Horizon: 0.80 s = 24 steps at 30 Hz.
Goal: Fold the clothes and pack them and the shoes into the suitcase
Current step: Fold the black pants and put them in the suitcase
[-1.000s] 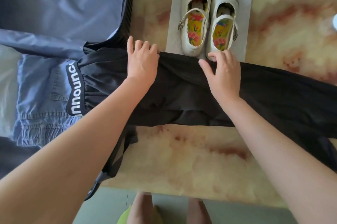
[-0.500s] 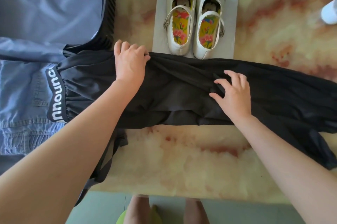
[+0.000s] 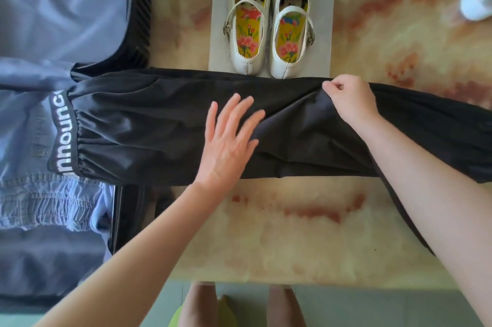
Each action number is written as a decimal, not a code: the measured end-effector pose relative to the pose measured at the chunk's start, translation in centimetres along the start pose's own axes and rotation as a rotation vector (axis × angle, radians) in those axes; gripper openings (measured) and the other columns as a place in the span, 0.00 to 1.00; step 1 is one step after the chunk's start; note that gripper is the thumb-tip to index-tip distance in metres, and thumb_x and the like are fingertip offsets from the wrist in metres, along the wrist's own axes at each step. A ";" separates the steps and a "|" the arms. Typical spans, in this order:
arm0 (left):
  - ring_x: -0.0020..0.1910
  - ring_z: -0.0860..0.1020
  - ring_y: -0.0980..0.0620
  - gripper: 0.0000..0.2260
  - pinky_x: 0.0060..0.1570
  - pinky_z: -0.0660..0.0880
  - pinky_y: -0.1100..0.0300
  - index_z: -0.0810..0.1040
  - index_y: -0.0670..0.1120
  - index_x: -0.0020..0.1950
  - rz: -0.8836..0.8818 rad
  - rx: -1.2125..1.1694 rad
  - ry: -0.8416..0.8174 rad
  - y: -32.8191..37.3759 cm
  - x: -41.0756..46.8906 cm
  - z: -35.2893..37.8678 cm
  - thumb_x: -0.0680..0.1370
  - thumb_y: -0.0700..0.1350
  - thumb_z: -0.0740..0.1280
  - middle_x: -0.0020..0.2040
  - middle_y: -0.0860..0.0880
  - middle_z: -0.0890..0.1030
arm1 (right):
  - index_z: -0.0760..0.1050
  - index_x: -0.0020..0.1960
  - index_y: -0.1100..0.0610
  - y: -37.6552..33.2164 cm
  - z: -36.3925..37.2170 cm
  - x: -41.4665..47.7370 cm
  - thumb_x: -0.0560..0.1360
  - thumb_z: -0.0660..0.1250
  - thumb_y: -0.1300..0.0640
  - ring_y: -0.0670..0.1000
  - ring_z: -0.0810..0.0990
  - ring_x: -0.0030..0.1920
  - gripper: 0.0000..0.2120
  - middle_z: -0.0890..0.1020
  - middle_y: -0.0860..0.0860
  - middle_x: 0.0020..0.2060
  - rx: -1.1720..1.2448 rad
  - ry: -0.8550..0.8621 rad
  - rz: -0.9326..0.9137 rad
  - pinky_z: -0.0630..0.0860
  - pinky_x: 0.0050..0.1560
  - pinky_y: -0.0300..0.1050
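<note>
Marbled tabletop (image 3: pixel 292 233) held black pants (image 3: pixel 159 127) stretched from the open suitcase (image 3: pixel 138 20) to the right. Left hand (image 3: pixel 226 145) lay flat on them; right hand (image 3: pixel 348 100) pinched their top edge near white shoes (image 3: pixel 247 60).

The table (image 3: pixel 292 241) had a glossy, stone-like top, cream and pale yellow with rusty red blotches. A grey sheet (image 3: pixel 217 33) lay flat on it at the far side, its far end crinkled. A white, rounded object (image 3: pixel 476 4) sat on the table at the far right, cut off by the frame. Past the near edge showed grey-green floor (image 3: pixel 372 308), two bare legs (image 3: pixel 198 305) and something yellow-green (image 3: pixel 227 309) between them.
</note>
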<state>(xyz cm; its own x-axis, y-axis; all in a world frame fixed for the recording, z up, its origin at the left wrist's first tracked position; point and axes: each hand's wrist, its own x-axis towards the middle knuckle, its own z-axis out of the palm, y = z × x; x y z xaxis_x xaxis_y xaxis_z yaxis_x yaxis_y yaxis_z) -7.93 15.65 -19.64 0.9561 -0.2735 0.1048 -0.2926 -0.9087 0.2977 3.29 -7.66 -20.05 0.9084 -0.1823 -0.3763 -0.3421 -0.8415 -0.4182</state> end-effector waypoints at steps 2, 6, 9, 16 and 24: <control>0.70 0.66 0.44 0.17 0.73 0.55 0.43 0.77 0.45 0.63 0.032 -0.045 -0.029 0.4 -1.1 0.7 0.75 0.44 0.70 0.67 0.44 0.73 | 0.79 0.49 0.58 0.1 0.1 0.5 0.78 0.64 0.50 0.53 0.76 0.45 0.11 0.81 0.52 0.43 -0.071 0.123 -0.065 0.69 0.45 0.44; 0.62 0.72 0.47 0.25 0.70 0.62 0.46 0.76 0.45 0.61 -0.070 -0.087 -0.150 -0.6 -2.9 1.2 0.66 0.45 0.79 0.59 0.46 0.76 | 0.76 0.49 0.57 1.2 0.4 -0.7 0.76 0.66 0.51 0.58 0.72 0.53 0.09 0.77 0.55 0.48 -0.133 0.347 -0.155 0.65 0.54 0.49; 0.67 0.69 0.46 0.33 0.72 0.57 0.42 0.71 0.45 0.65 -0.149 -0.063 -0.203 -1.9 -3.7 0.8 0.64 0.47 0.80 0.65 0.45 0.73 | 0.76 0.54 0.57 2.7 1.1 -3.4 0.73 0.70 0.48 0.58 0.71 0.52 0.15 0.75 0.55 0.51 -0.062 0.255 -0.231 0.62 0.51 0.46; 0.54 0.72 0.46 0.13 0.56 0.68 0.52 0.81 0.46 0.54 0.025 -0.051 -0.072 -1.2 -5.8 1.5 0.70 0.42 0.75 0.55 0.46 0.77 | 0.75 0.54 0.60 7.6 0.8 -5.0 0.72 0.72 0.56 0.59 0.73 0.52 0.14 0.79 0.57 0.50 -0.117 0.273 -0.028 0.69 0.53 0.52; 0.34 0.78 0.49 0.14 0.41 0.74 0.56 0.79 0.44 0.52 -0.247 -0.160 -0.167 -0.5 -5.8 2.2 0.68 0.38 0.77 0.37 0.52 0.80 | 0.78 0.53 0.60 6.3 -1.9 -1.2 0.80 0.59 0.60 0.60 0.77 0.50 0.10 0.82 0.57 0.48 0.023 0.257 0.000 0.67 0.44 0.45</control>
<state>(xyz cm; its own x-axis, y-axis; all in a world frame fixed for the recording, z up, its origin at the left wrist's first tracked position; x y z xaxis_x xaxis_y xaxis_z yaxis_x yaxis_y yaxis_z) -13.30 17.01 -22.46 0.9836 -0.1115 -0.1418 -0.0380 -0.8965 0.4414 0.51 -13.67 -20.68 0.9387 -0.3080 -0.1551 -0.3448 -0.8300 -0.4384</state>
